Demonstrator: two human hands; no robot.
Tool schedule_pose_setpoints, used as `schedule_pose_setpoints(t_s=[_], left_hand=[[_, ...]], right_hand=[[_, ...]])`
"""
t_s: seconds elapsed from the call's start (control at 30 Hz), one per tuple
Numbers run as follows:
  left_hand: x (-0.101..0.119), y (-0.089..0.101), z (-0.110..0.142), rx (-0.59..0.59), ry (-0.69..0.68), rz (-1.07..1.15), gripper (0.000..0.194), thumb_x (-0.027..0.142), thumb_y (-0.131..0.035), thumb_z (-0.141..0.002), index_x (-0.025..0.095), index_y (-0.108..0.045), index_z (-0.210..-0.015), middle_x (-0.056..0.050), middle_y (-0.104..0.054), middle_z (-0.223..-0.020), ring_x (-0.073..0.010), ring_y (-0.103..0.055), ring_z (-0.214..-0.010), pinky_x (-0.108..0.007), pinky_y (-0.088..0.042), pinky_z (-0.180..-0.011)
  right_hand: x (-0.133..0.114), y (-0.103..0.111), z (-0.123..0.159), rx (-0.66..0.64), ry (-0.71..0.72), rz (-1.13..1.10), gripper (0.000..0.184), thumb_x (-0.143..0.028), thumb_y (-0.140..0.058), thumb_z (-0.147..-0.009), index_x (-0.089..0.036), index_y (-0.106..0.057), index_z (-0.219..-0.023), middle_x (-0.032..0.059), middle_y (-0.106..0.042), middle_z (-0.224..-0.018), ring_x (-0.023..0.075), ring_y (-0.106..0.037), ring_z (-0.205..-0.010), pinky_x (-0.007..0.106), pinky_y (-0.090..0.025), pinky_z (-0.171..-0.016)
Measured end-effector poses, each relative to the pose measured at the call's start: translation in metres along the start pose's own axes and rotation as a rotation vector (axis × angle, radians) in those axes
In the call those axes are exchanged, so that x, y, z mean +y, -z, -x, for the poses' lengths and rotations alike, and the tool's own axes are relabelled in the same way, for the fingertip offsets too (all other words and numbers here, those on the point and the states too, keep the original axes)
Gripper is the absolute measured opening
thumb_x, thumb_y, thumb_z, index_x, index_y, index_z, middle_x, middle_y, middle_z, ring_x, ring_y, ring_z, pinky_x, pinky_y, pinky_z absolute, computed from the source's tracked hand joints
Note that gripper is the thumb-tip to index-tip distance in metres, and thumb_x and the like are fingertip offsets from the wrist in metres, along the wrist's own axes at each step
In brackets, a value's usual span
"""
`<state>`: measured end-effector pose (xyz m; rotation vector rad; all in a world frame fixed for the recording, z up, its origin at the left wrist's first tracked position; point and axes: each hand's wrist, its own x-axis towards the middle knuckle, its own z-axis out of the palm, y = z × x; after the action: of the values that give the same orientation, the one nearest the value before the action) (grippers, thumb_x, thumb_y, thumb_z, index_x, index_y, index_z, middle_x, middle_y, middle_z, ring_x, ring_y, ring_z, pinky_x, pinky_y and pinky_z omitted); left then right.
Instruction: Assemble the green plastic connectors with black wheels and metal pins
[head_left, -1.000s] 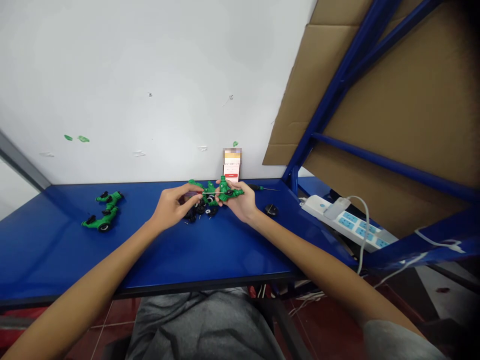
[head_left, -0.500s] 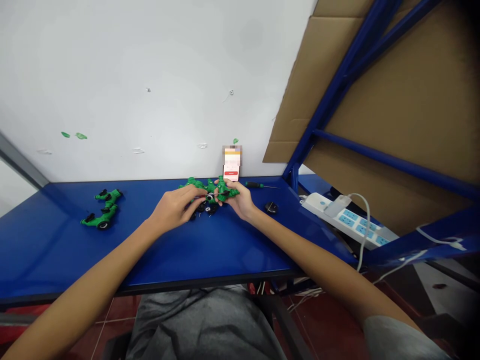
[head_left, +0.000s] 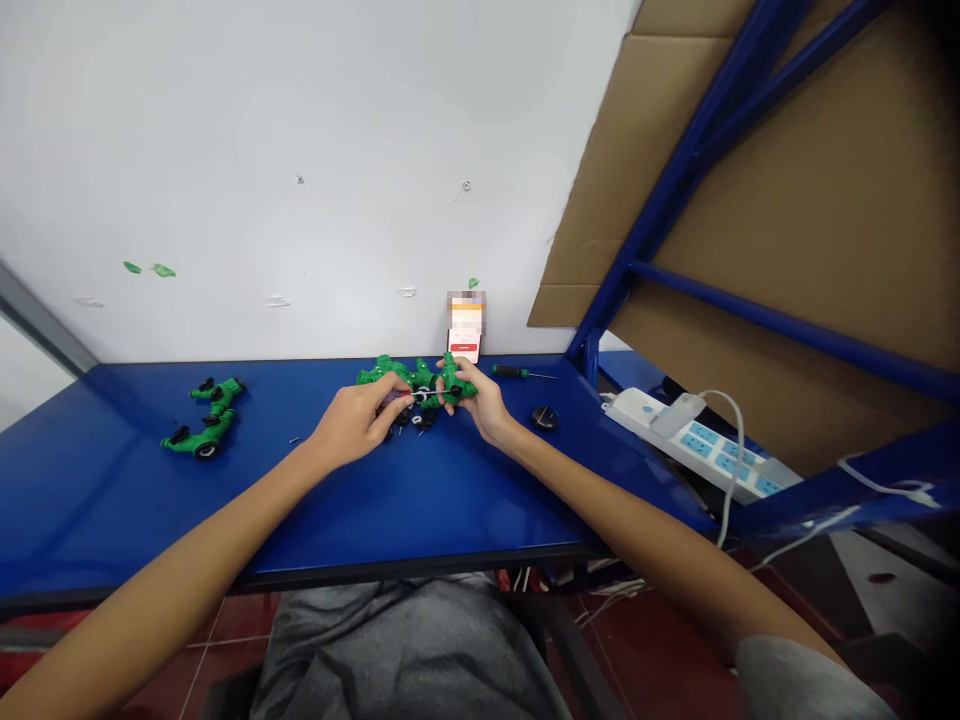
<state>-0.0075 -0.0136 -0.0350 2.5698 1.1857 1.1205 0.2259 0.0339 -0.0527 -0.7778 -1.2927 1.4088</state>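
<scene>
Green branched plastic fitting (head_left: pixel 450 372) sat in the curled right hand (head_left: pixel 487 402), near the far edge of the blue desk (head_left: pixel 420 500). The left hand (head_left: pixel 351 425) pinched a thin red-handled screwdriver (head_left: pixel 403 394); a braced fitting and straight shaft seemed likeliest to prevent slipping.

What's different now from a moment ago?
The left hand has shifted slightly right, towards the right hand. A small piece now shows by the left forearm; whether it was dropped or just uncovered, I can't tell. Nothing was let go: the thin-shafted tool and green part are still held. The phone stayed put.
</scene>
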Motion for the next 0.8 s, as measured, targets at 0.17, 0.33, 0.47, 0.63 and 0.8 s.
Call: schedule_pose_setpoints(t_s=[0.17, 0.33, 0.47, 0.63, 0.8], left_hand=[[0.008, -0.01, 0.005, 0.071, -0.017, -0.019, 0.021, 0.037, -0.054, -0.107, 0.021, -0.066, -0.105, 0.004, -0.066, -0.065, -0.0128, -0.059, -0.05, -0.023, -0.039, -0.056], [0.008, -0.018, 0.008, 0.127, -0.008, -0.017, 0.021, 0.037, -0.054, -0.107, 0.02, -0.066, -0.105, 0.004, -0.065, -0.064, -0.0114, -0.055, -0.047, -0.022, -0.037, -0.054], [0.009, -0.018, 0.008, 0.143, 0.021, 0.032, 0.022, 0.038, -0.054, -0.107, 0.02, -0.066, -0.101, 0.005, -0.062, -0.06, -0.0107, -0.051, -0.046, -0.022, -0.035, -0.054], [0.016, -0.021, 0.009, 0.184, 0.126, 0.091, 0.03, 0.043, -0.054, -0.105, 0.02, -0.068, -0.094, 0.006, -0.056, -0.055, -0.0102, -0.048, -0.046, -0.023, -0.035, -0.055], [0.015, -0.023, 0.009, 0.147, 0.193, 0.115, 0.039, 0.049, -0.052, -0.104, 0.019, -0.071, -0.088, 0.004, -0.052, -0.053, -0.011, -0.044, -0.047, -0.025, -0.034, -0.056]], right_hand=[[0.002, -0.002, 0.002, 0.035, 0.047, -0.006, 0.036, -0.036, -0.056, -0.074, -0.022, -0.059, -0.107, -0.0003, -0.06, -0.072, 0.0181, -0.054, -0.064, 0.03, -0.038, -0.055], [-0.002, -0.003, 0.004, 0.052, 0.025, -0.107, 0.036, -0.037, -0.057, -0.075, -0.021, -0.06, -0.107, -0.0002, -0.056, -0.072, 0.0189, -0.055, -0.065, 0.031, -0.04, -0.057], [-0.005, -0.006, 0.006, 0.032, 0.059, -0.113, 0.035, -0.035, -0.057, -0.074, -0.021, -0.059, -0.106, -0.0001, -0.055, -0.072, 0.019, -0.053, -0.066, 0.03, -0.037, -0.056], [-0.009, -0.009, 0.008, 0.039, 0.173, -0.071, 0.035, -0.032, -0.055, -0.072, -0.024, -0.058, -0.105, 0.0, -0.053, -0.075, 0.0187, -0.049, -0.067, 0.03, -0.035, -0.056], [-0.01, -0.006, 0.008, 0.029, 0.252, 0.013, 0.037, -0.031, -0.053, -0.073, -0.025, -0.056, -0.109, -0.0009, -0.052, -0.078, 0.0182, -0.048, -0.068, 0.031, -0.037, -0.057]])
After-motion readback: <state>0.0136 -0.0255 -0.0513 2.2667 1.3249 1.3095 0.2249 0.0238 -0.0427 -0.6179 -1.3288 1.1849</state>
